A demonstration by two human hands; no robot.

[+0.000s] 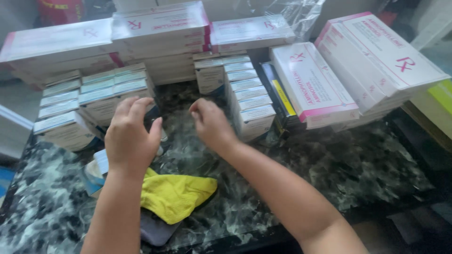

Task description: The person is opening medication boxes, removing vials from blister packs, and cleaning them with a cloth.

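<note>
Small white cartons (249, 101) with pale teal tops stand in a tilted row (packed side by side) along the counter's (358, 160) far edge.

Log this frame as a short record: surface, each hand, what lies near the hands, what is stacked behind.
surface: dark marbled countertop
left hand: left hand raised, fingers curled, beside the small grey-topped boxes; hold unclear
right hand: right hand above the counter, fingers bent, near a row of small boxes; nothing seen in it
near hands: yellow cloth below the left hand
behind: large white boxes with pink edging, stacked and leaning
</note>
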